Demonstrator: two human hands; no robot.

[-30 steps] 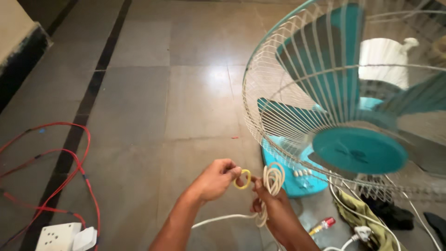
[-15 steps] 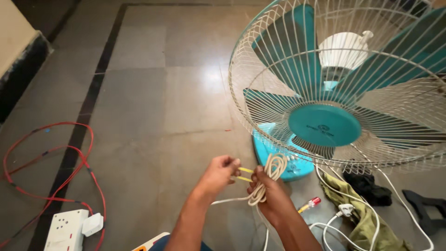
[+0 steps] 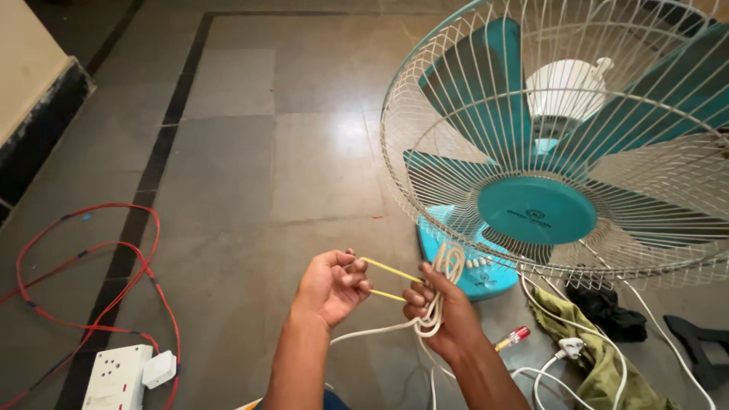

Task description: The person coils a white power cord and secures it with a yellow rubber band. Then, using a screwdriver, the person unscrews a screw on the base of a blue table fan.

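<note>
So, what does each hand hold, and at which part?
The right hand grips a coiled white cord around the middle of its loops. The left hand pulls one end of a yellow rubber band, stretched toward the coil.

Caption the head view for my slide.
Left hand stretches a yellow rubber band toward the coiled white cord in the right hand.

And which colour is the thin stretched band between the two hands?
Yellow: the thin rubber band stretched between both hands, seen in the head view.
</note>
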